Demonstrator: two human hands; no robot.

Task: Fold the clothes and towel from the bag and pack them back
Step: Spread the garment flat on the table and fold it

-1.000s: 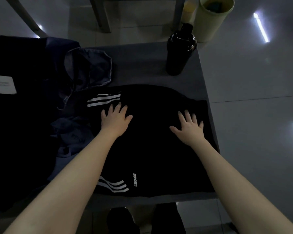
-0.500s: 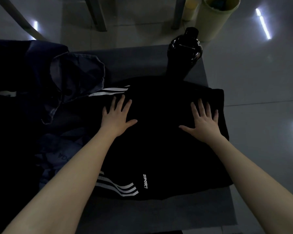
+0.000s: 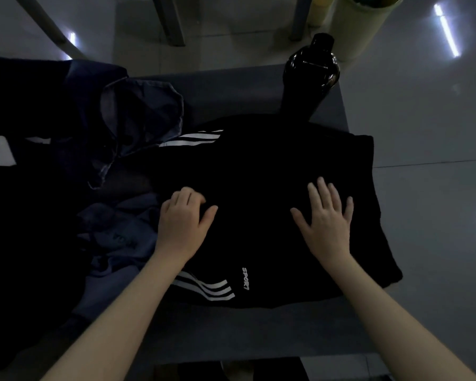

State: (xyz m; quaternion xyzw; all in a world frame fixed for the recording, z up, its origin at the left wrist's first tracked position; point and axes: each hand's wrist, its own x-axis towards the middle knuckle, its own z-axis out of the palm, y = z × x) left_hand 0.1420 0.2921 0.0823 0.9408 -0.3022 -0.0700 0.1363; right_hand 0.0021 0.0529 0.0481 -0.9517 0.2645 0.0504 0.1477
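The black garment (image 3: 259, 166) lay spread flat on the grey tabletop (image 3: 231, 89), directly in front of the person. One set of white stripes (image 3: 193, 138) showed at its far left corner and another beside a "SPORT" print (image 3: 245, 279) at its near left. By that striped side, its long axis seemed to run from the near edge away toward the far one. Its right edge reached the tabletop's right rim and seemed to hang just over it. Both hands were on top of the cloth, so the garment lay under and between them, not ahead of them. The left hand (image 3: 183, 215) sat at the garment's left border, its fingers (image 3: 188, 195) curled down into the fabric with the thumb angled inward, apparently pinching a fold, though the dark cloth hid the catch itself. The right hand (image 3: 326, 215) lay flat toward the right half, fingers (image 3: 323, 191) straight and spread, pressing down. The left hand was nearer an edge to lift, so a fold across toward the right looked likely, with the right hand as anchor. A rumpled blue denim piece (image 3: 140, 111) touched the garment's left side, and a dark bottle (image 3: 311, 75) stood just beyond its far edge.
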